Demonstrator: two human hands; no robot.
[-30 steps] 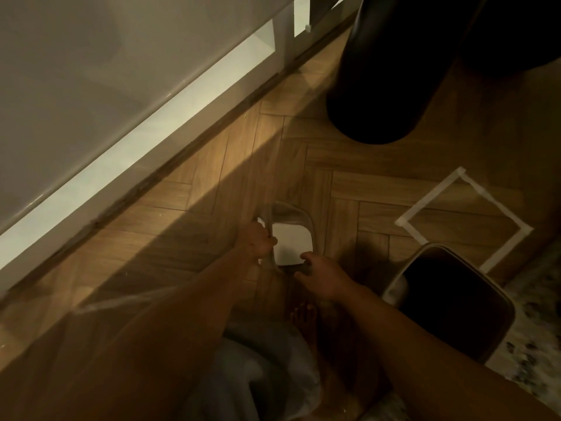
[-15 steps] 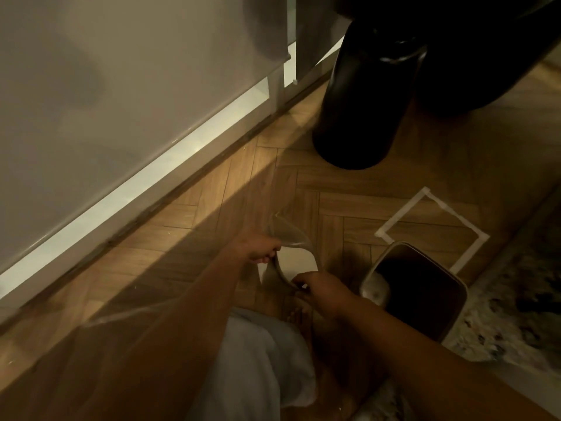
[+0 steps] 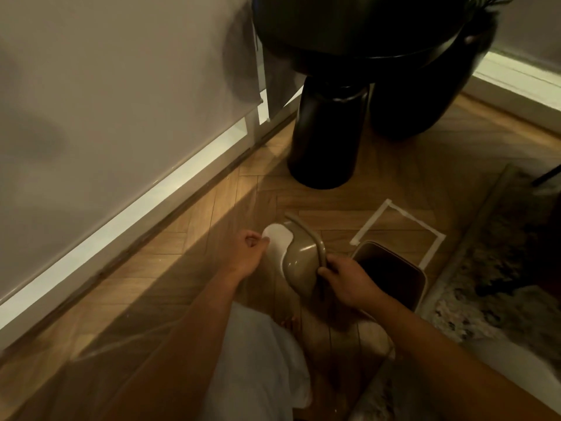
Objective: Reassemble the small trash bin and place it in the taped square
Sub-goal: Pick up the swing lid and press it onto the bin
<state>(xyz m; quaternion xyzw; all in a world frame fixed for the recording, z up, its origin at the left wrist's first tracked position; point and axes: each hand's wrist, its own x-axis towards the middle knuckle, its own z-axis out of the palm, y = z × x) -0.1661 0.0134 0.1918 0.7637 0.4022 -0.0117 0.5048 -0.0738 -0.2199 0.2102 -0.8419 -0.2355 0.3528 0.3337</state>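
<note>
Both hands are gripping the bin lid (image 3: 299, 253), a taupe frame with a white swing flap, and holding it tilted on edge above the wooden floor (image 3: 194, 238). The left hand (image 3: 247, 252) is closing in a fist on the white flap side at the lid's 9 o'clock. The right hand (image 3: 346, 279) is pinching the taupe rim at the lid's 4 o'clock, fingers curled around the edge. The bin body (image 3: 391, 273) is standing open-topped on the floor just beside the right hand, at its 3 o'clock. The taped square (image 3: 397, 229) is lying at the bin body's 12 o'clock; the body's far rim is overlapping the square's near edge. A black pedestal (image 3: 326, 141) is standing well beyond the lid at 12 o'clock. A patterned rug (image 3: 485, 287) is lying at the bin body's 3 o'clock.
</note>
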